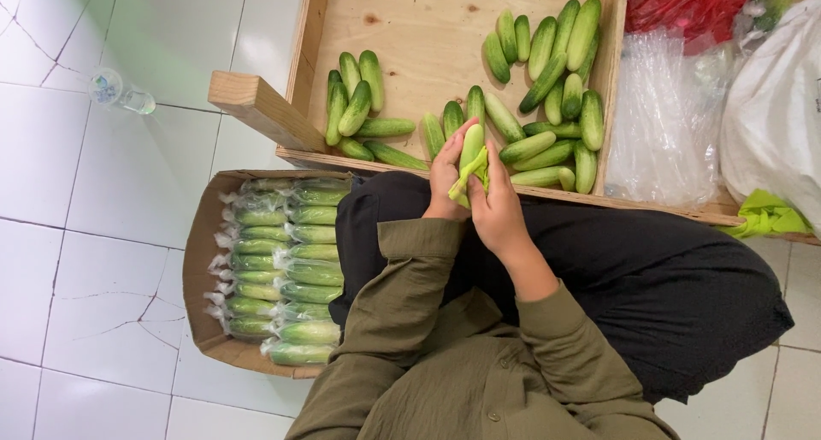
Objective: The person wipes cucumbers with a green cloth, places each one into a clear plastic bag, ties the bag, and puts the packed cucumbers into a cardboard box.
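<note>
The white tiled floor [128,175] takes up the left side, with a clear plastic bottle [121,92] lying on it. Ahead of the seated person stands a shallow wooden crate [410,29] holding loose cucumbers in three groups: a small cluster [357,106] at the left, a few in the middle [453,119], and a larger heap [556,89] against the right wall. To the right of the crate lie clear plastic sheeting [663,115], a white sack [774,115] and a red bag [684,4]. Beside the person's knee, a cardboard box [198,260] is packed with rows of wrapped cucumbers [291,269], each in a clear sleeve.

Over the near edge of the crate, both hands meet on one cucumber [471,145], held roughly upright and partly covered by a thin wrap [475,168] bunched at its lower end. The left hand [445,179] cups it from the side, fingers curled around the body and thumb against it. The right hand [496,200] has its fingers drawn together, pinching the bunched wrap against the fruit.

The cucumber looks light and firm, stiff enough to be gripped around its middle without bending, though a hard squeeze could probably bruise the skin. The film is likely slick and flimsy, so the surer hold is around the cucumber's girth with one hand while the other pinches the loose film near the end
</note>
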